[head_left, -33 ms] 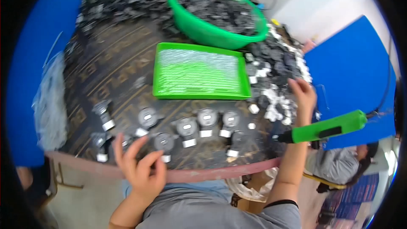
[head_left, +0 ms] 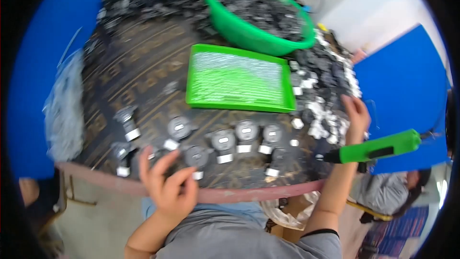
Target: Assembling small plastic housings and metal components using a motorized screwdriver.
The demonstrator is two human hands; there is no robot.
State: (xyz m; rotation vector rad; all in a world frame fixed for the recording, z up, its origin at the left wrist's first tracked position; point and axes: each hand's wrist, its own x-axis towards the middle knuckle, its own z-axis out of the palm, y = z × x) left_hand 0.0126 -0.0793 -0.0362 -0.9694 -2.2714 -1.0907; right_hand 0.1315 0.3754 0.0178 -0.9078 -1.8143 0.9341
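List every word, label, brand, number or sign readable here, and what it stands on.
Dark brown flat tabletop: repeated tan capital lettering, partly blurred; wording not copied here.
White rectangular tabs and round grey pieces: any marks too small or blurred to read.
Bright green cylindrical handheld tool: nothing legible.

the round parts (head_left: 223,140) are dark grey, the tray (head_left: 239,107) bright green.
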